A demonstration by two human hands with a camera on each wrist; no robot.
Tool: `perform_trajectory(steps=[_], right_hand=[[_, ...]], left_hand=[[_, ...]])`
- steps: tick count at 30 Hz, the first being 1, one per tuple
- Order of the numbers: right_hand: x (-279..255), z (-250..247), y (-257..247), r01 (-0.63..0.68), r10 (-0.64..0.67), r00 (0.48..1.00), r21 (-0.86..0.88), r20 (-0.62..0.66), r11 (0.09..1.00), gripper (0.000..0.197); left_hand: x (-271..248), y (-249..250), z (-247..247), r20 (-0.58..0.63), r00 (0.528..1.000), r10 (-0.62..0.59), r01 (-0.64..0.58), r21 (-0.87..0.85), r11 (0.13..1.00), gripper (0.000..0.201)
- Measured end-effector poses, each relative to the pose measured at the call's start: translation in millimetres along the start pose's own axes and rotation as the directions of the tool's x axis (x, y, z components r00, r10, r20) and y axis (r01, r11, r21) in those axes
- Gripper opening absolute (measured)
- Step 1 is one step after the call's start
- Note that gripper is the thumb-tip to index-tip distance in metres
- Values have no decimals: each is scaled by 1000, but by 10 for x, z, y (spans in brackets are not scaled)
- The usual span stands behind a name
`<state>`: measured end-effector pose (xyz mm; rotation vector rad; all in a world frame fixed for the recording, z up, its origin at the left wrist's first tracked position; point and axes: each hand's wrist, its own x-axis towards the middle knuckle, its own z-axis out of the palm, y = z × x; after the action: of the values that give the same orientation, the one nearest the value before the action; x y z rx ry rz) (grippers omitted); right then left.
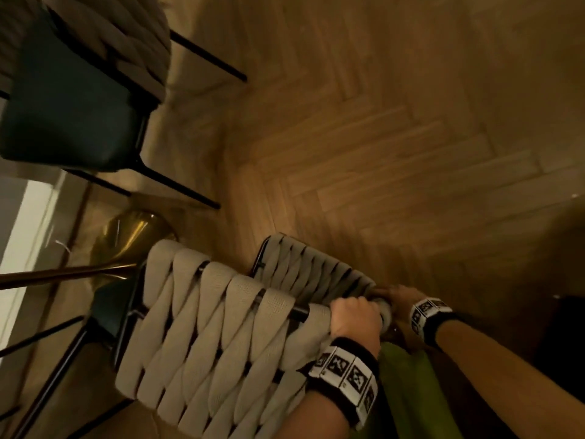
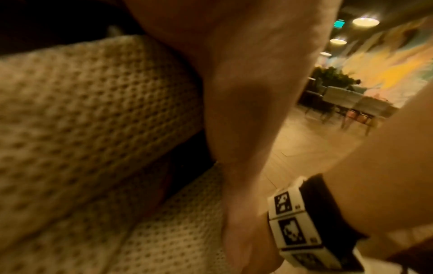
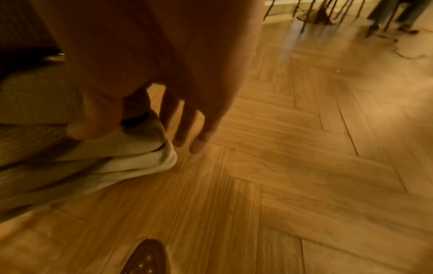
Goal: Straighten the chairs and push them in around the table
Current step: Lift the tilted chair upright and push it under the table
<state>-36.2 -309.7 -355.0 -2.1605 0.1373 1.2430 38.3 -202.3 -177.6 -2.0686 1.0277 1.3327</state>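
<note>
A chair with a woven beige strap back (image 1: pixel 221 327) and black frame stands at the bottom centre of the head view, its dark seat under the glass table's edge (image 1: pixel 63 274). My left hand (image 1: pixel 354 318) grips the top rail near the right corner; the left wrist view shows the hand (image 2: pixel 234 92) against the webbing (image 2: pixel 93 111). My right hand (image 1: pixel 395 299) sits on that corner. In the right wrist view its thumb (image 3: pixel 77 129) rests on the strap (image 3: pixel 131 148), and its fingers (image 3: pixel 187 126) hang straight past the edge. A second chair (image 1: pixel 69 115) stands at upper left.
The table's gold base (image 1: pixel 133 236) shows through the glass beside the held chair. Herringbone wood floor (image 1: pixel 380 137) spreads to the right. A dark object (image 1: pixel 563 327) stands at the right edge. My shoe (image 3: pixel 145 259) is near the chair. Other tables and chairs (image 2: pixel 346 103) stand far off.
</note>
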Motion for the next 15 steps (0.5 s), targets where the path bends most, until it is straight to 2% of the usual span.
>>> perform_trajectory(steps=[4, 8, 10, 12, 15], right_hand=[[77, 99, 23, 76, -75, 996, 35, -37, 996, 54], [-259, 8, -193, 103, -99, 992, 42, -82, 994, 55], [-438, -82, -260, 127, -127, 986, -7, -112, 992, 53], [-599, -200, -291, 177, -192, 975, -133, -110, 975, 53], [-859, -395, -396, 207, -234, 970, -277, -65, 938, 67]], left_hand=[[-193, -151, 2, -15, 998, -68, 67, -40, 997, 19], [-506, -246, -12, -50, 997, -61, 60, -16, 998, 30], [-683, -258, -69, -62, 995, -74, 72, -32, 997, 37], [-888, -257, -126, -74, 994, -79, 75, -52, 996, 45], [-1304, -254, -204, -107, 990, -95, 90, -51, 995, 56]])
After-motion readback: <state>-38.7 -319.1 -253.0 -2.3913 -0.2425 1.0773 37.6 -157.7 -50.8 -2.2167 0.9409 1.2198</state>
